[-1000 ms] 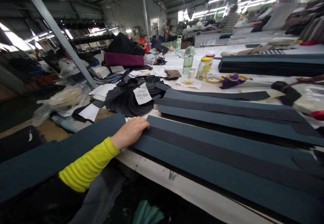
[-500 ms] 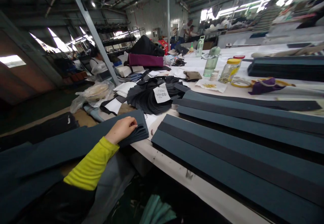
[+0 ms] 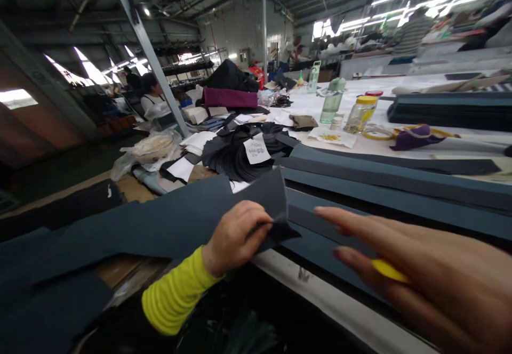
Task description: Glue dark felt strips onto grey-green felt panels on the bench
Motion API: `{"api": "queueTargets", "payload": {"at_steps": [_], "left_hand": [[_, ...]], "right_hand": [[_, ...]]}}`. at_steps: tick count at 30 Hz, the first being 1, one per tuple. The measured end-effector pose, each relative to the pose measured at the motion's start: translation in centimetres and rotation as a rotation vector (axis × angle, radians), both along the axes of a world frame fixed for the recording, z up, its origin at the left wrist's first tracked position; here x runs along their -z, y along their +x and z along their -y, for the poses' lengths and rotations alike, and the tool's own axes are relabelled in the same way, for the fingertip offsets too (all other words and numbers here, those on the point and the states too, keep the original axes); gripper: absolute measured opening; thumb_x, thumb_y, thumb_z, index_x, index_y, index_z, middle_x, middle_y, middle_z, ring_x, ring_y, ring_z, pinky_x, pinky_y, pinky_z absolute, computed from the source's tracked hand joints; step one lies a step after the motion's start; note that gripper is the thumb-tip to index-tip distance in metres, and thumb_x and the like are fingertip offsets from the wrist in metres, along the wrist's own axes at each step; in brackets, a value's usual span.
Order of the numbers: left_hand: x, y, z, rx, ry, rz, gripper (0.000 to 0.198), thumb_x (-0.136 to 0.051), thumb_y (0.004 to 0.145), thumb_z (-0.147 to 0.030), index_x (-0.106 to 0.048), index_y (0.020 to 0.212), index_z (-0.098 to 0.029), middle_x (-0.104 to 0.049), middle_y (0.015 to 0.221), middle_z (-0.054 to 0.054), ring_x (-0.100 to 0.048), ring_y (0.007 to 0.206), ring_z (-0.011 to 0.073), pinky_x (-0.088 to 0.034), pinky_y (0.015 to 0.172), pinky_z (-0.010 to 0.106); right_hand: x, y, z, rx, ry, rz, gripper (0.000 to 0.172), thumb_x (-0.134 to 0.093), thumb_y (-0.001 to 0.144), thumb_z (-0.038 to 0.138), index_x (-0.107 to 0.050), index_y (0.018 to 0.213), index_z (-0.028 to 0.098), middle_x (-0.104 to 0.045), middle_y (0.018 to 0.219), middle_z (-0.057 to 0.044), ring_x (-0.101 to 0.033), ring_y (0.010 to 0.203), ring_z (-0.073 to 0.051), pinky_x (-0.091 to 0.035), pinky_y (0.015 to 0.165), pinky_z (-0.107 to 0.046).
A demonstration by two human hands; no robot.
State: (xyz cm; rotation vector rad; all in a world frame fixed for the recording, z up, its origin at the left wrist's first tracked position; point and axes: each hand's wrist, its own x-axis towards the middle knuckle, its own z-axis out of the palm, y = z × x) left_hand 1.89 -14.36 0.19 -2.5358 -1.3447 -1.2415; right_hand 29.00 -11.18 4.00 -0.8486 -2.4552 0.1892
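My left hand [image 3: 236, 236], in a yellow sleeve, pinches the end of a long dark blue-grey fabric strip [image 3: 172, 220] and lifts it just above the table edge. My right hand [image 3: 420, 274] is large in the lower right, fingers stretched out towards the strip, with a small yellow object [image 3: 388, 271] tucked between them. Under both hands lie stacks of long dark blue-grey fabric strips [image 3: 400, 183] along the white table [image 3: 332, 306].
A fan of black cut pieces with a white paper label [image 3: 256, 150] lies behind the strips. Bottles [image 3: 362, 113], tape rolls and a purple cloth [image 3: 414, 136] stand further back. More fabric stacks [image 3: 452, 110] sit at the right. A person [image 3: 154, 101] sits at the far left.
My left hand has pulled the strip's end rightwards and lifted it over the stacks. My right hand has come into view from the lower right.
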Motion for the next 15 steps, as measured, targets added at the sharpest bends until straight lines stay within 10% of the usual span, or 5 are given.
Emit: {"api": "queueTargets", "payload": {"at_steps": [7, 11, 15], "left_hand": [[1.4, 0.9, 0.4, 0.085, 0.006, 0.004, 0.019, -0.052, 0.085, -0.024, -0.054, 0.103, -0.019, -0.063, 0.097, 0.009, -0.058, 0.092, 0.0189, -0.049, 0.082, 0.033], [-0.6, -4.0, -0.9, -0.076, -0.234, -0.019, 0.076, -0.068, 0.072, -0.042, -0.031, 0.135, -0.022, -0.039, 0.138, 0.013, -0.035, 0.129, 0.0274, -0.032, 0.107, 0.045], [-2.4, -9.6, -2.6, -0.197, -0.606, -0.02, 0.057, -0.07, 0.063, -0.029, -0.056, 0.117, -0.018, -0.061, 0.115, 0.007, -0.052, 0.112, 0.0262, -0.041, 0.098, 0.039]], "right_hand": [[-0.6, -8.4, -1.3, -0.087, -0.159, 0.238, 0.021, -0.046, 0.083, 0.022, -0.067, 0.083, 0.022, -0.063, 0.073, -0.002, -0.058, 0.059, -0.015, -0.049, 0.054, -0.025], [-2.4, -7.0, 0.3, -0.207, 0.29, 0.136, 0.034, -0.037, 0.073, 0.007, -0.066, 0.085, 0.02, -0.063, 0.081, -0.007, -0.059, 0.064, -0.018, -0.049, 0.051, -0.027], [-5.8, -4.7, 1.7, -0.195, 0.467, -0.08, 0.035, -0.031, 0.086, 0.017, -0.064, 0.094, 0.026, -0.063, 0.097, -0.004, -0.059, 0.083, -0.019, -0.052, 0.063, -0.029]]}}
